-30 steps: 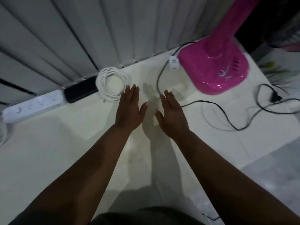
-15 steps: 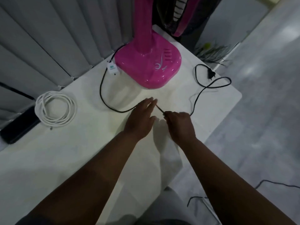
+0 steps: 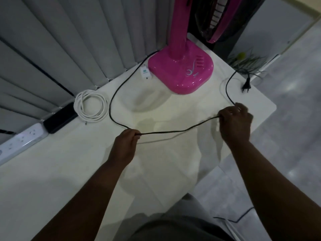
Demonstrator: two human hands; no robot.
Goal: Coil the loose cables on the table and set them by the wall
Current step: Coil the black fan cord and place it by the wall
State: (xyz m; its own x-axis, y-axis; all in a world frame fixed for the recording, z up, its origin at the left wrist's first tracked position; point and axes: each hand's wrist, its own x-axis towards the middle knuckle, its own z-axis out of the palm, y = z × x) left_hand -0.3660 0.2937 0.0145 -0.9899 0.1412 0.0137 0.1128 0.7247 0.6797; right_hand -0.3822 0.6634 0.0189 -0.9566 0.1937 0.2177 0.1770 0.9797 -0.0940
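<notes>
A thin black cable (image 3: 173, 131) runs from behind the pink fan base across the white table (image 3: 69, 171) and is stretched between both hands. My left hand (image 3: 126, 145) pinches it near the table's middle. My right hand (image 3: 234, 122) grips it further right; from there the cable loops up to its black plug (image 3: 246, 85) near the table's right edge. A white cable (image 3: 91, 106) lies coiled by the grey panelled wall (image 3: 52, 49).
The pink fan base (image 3: 182, 72) stands at the back of the table with a small white adapter (image 3: 145, 73) beside it. A black block (image 3: 60, 118) and a white power strip (image 3: 20, 140) lie along the wall. Another dark cable (image 3: 239, 218) lies on the floor at right.
My hands have taken hold of the black cable and moved apart, the right one sliding right along it. The stretch between them is now lifted and pulled out.
</notes>
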